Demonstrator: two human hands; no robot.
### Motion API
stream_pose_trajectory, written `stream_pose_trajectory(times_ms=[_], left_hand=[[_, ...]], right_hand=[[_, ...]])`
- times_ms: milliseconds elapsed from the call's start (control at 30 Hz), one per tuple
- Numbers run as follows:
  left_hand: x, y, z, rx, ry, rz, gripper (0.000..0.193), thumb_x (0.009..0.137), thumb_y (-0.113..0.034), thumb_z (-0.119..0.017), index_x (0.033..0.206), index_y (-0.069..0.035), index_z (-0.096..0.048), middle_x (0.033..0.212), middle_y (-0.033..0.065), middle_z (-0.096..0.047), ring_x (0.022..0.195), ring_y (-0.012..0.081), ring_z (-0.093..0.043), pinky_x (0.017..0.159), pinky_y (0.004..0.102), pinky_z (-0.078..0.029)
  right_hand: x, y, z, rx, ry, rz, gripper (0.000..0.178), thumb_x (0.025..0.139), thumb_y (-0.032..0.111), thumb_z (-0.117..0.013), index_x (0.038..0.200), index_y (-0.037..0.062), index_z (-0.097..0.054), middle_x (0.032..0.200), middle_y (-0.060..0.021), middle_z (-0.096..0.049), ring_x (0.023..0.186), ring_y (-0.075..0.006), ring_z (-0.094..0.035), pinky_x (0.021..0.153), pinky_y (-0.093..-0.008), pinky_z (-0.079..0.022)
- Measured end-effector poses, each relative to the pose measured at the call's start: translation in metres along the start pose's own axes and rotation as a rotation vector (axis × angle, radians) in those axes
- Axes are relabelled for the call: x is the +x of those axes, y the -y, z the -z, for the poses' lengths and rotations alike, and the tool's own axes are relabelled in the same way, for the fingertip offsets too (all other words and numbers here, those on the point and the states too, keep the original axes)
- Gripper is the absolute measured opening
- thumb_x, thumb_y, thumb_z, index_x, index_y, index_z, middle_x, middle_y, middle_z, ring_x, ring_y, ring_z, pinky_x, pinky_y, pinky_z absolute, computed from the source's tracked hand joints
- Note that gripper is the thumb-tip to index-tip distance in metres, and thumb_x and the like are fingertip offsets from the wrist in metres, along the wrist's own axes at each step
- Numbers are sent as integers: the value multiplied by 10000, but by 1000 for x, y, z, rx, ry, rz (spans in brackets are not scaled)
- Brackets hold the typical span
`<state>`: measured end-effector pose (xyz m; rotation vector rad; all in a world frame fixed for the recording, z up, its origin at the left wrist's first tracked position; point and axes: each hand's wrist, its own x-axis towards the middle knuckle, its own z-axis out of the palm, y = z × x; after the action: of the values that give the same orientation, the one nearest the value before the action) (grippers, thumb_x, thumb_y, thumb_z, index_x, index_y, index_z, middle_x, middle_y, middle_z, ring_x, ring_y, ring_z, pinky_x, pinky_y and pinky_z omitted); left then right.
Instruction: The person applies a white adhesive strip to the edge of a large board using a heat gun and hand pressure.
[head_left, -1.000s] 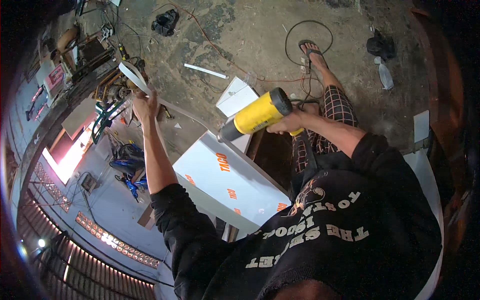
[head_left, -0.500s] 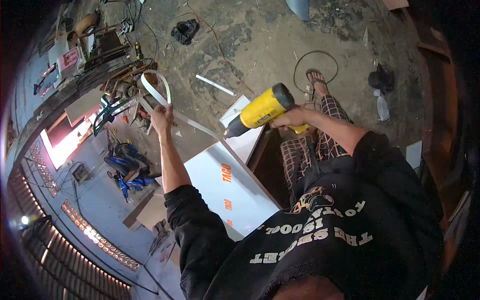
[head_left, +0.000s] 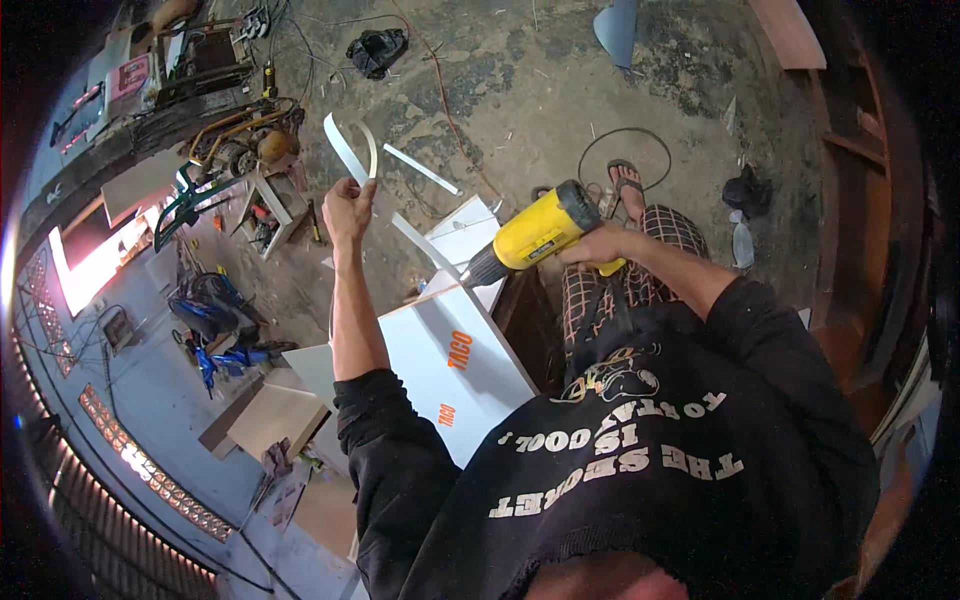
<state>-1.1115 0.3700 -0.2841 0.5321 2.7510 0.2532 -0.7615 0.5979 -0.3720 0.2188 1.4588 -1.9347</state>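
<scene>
My left hand (head_left: 347, 207) is raised and pinches a long white strip of edge banding (head_left: 352, 153) that curls above the fingers. The strip runs down to the far corner of a white panel (head_left: 450, 360) with orange printing. My right hand (head_left: 590, 246) grips a yellow and black heat gun (head_left: 535, 237). Its nozzle points at the panel's far corner, where the strip leaves the edge. The panel lies flat in front of my body, and my black sleeve covers its near end.
A concrete floor spreads below with cables, a loose white strip (head_left: 420, 169), a black rag (head_left: 377, 50) and a dark bag (head_left: 745, 190). Machines and tools (head_left: 240, 150) crowd the left. My sandalled foot (head_left: 625, 185) stands beyond the panel. Wooden boards (head_left: 280, 410) lie lower left.
My left hand has lifted higher and pulled the strip farther off the panel. The heat gun has followed toward the corner. The view has shifted as my head moved.
</scene>
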Motion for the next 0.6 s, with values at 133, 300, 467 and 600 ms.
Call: stream_pose_trajectory(times_ms=[133,300,467,600], left_hand=[[-2,-14,7,-94,9,2,331,781,-320,-728,854,-1,-677,697,103,-670,653,171,-639,629,320,-481],[2,-5,4,-129,13,24,334,767,-329,-729,917,-32,-694,744,128,-692,709,249,-685,661,359,-502],[1,-18,7,-110,9,11,369,762,-347,-736,847,8,-678,671,111,-651,615,180,-610,626,332,-475],[1,-27,14,-129,44,94,356,759,-329,-737,791,17,-662,643,105,-632,597,171,-585,620,323,-462]], right_hand=[[2,17,10,-78,-14,9,279,763,323,-648,791,45,-654,651,-25,-603,557,-120,-539,549,-291,-437],[13,27,23,-64,74,-1,217,787,279,-623,715,74,-628,640,2,-591,558,-86,-514,535,-267,-414],[13,66,41,-186,80,-126,222,791,253,-623,838,42,-668,678,-22,-626,597,-105,-557,558,-276,-453],[30,11,52,-133,47,191,269,783,205,-633,984,27,-654,744,-51,-649,632,-125,-580,581,-282,-473]])
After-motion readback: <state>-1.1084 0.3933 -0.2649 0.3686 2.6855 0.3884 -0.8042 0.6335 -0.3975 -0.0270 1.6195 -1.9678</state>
